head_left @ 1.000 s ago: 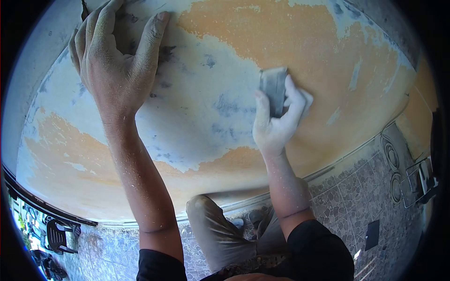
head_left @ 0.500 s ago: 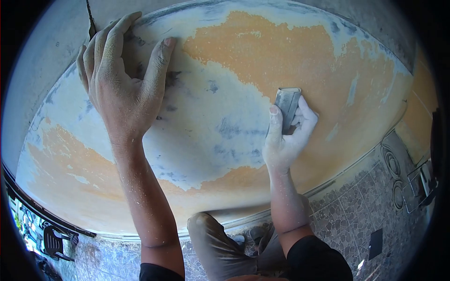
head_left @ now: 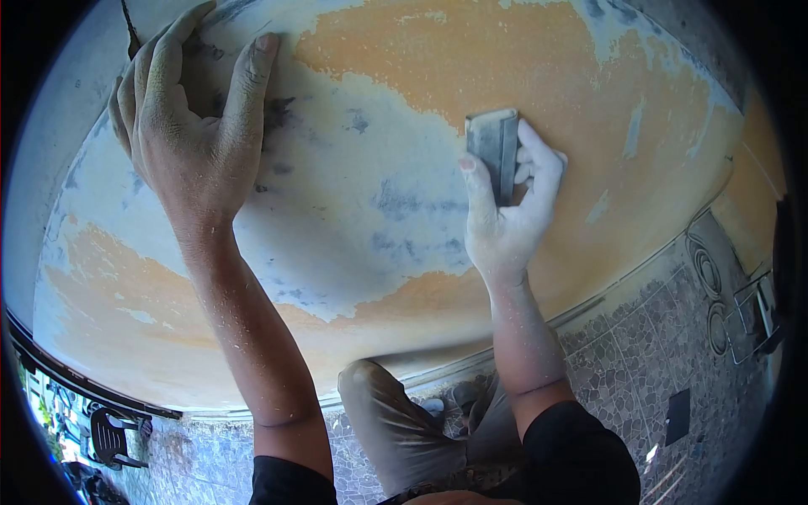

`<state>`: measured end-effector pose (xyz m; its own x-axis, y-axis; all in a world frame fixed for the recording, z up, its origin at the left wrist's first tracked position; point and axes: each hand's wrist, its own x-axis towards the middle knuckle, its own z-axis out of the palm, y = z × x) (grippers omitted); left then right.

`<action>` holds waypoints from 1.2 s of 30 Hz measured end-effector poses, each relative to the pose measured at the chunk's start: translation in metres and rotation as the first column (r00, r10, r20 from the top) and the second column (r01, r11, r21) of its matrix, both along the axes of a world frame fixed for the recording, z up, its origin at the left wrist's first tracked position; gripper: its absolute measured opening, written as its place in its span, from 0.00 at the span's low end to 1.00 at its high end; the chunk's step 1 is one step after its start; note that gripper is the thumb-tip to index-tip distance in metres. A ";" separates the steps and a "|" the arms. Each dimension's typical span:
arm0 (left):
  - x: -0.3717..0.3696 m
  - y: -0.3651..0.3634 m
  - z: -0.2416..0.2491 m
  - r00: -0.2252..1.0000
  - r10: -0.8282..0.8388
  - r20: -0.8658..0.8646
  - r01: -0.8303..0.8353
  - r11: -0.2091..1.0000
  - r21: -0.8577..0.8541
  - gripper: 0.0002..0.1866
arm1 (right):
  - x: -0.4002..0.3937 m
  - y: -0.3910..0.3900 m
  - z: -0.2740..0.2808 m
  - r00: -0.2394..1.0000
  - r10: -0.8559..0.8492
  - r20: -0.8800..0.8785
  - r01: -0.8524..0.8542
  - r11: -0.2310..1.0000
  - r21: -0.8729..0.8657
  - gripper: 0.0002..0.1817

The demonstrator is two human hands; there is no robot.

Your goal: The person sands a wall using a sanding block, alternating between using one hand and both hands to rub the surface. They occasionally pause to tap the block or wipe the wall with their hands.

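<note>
A large curved panel (head_left: 337, 227), patched in pale blue-white and orange with dark smudges, fills most of the view. My left hand (head_left: 189, 139), dusty, rests on its upper left part with the fingers apart and nothing held. Right of the middle, my right hand (head_left: 513, 194), coated in pale dust, grips a grey rectangular block (head_left: 492, 151) between thumb and fingers. The block lies against the panel near the border between the pale and orange areas. Its underside is hidden.
My bent knee (head_left: 366, 379) is close to the panel's lower edge. Stone-patterned floor (head_left: 614, 370) runs below. A dark chair (head_left: 109, 438) stands at the lower left. Coiled hose (head_left: 703, 269) and a metal frame (head_left: 749, 316) are at the right; a dark flat square (head_left: 677, 417) lies on the floor.
My right hand has moved up with the block, which now stands more upright in view. My left hand appears farther up and left, and the panel's markings have also shifted slightly in view.
</note>
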<state>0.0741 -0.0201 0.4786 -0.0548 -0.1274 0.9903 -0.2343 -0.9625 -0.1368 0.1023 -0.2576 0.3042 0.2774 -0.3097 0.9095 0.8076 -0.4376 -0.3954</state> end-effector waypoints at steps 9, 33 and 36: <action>0.001 0.000 -0.002 1.000 0.002 0.029 -0.002 1.000 -0.002 0.32 | -0.020 0.032 -0.193 0.957 -0.272 0.105 0.289 0.930 -0.227 0.37; 0.007 0.010 0.001 0.998 0.037 0.045 -0.039 0.997 0.061 0.34 | 0.010 -0.008 0.004 0.998 0.050 0.031 -0.056 0.970 0.237 0.34; 0.007 0.010 0.000 0.997 0.036 0.073 -0.041 0.997 0.065 0.33 | 0.002 0.003 -0.042 0.978 -0.203 0.042 0.200 0.978 0.067 0.37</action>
